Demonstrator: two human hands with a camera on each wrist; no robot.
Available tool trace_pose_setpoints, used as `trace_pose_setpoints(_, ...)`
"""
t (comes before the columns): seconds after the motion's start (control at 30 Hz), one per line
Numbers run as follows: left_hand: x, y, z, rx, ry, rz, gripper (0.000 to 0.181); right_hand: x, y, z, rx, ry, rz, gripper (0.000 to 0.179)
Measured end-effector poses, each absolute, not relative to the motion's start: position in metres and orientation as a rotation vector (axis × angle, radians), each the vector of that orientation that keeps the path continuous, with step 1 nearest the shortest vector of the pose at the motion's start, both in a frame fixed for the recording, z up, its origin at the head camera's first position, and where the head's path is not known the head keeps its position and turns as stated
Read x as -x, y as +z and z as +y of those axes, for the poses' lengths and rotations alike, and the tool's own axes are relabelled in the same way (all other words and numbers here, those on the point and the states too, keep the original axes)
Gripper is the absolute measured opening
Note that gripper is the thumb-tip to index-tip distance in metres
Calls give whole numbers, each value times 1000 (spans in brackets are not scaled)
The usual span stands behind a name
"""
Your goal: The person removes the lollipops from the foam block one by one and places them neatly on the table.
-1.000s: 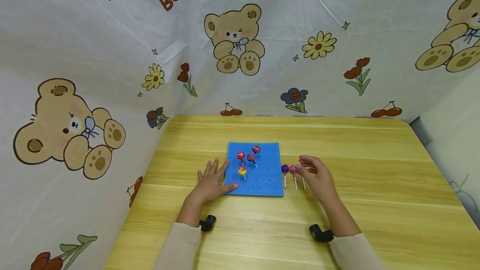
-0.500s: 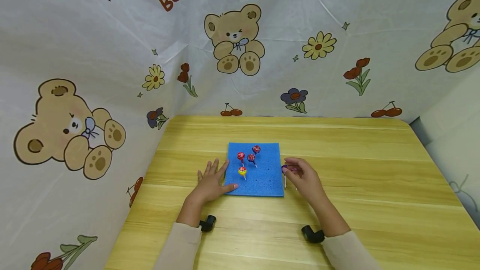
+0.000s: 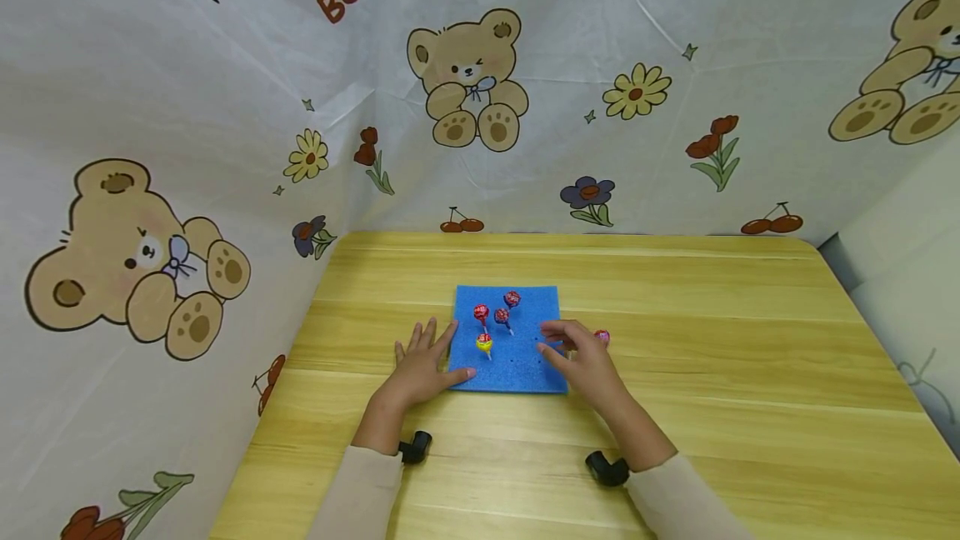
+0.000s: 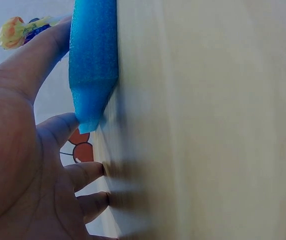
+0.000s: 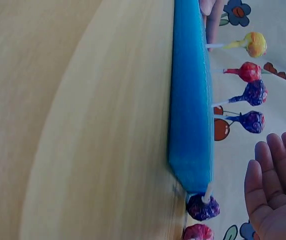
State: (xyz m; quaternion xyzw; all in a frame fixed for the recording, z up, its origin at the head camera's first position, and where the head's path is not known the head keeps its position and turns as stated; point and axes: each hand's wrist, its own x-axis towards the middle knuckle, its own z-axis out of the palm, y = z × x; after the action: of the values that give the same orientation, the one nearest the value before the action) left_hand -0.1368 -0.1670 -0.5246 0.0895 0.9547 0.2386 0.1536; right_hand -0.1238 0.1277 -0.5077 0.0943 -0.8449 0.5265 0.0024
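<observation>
My left hand (image 3: 420, 363) lies spread at the left edge of a blue foam block (image 3: 517, 375). Its thumb rests on top of the foam, and the other fingertips touch the table. Standing in the foam on their sticks are a yellow lollipop (image 3: 484, 343), a red lollipop (image 3: 481, 312) and two dark purple-red lollipops (image 5: 253, 122). Over the foam's right edge hovers my right hand (image 3: 592, 365), fingers loosely extended and holding nothing. Beside that edge lie a purple lollipop (image 5: 203, 207) and a pink lollipop (image 3: 603, 337), partly hidden behind the right hand in the head view.
The wooden table (image 3: 360, 282) extends around the foam on all sides. Behind it and along the left hangs a white cloth (image 3: 300, 15) printed with bears and flowers. Small holes show in the foam's near right part.
My right hand has moved left from the loose lollipops to above the foam's right edge, covering most of them in the head view. My left hand has stayed in place.
</observation>
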Motion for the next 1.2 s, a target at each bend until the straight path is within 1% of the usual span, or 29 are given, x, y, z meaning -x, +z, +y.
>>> trace_pose_setpoints(0.57, 137, -526, -166, -245, 684, 2738, 95, 123, -511, 100, -429, 1591, -2706, 38)
trace_pose_setpoints(0.8, 137, -525, -166, -243, 675, 2735, 94, 122, -510, 90, -495, 1631, -2705, 38)
trace_pose_setpoints(1.2, 137, -521, -165, -247, 677, 2733, 94, 130, -513, 73, -537, 1608, -2732, 40)
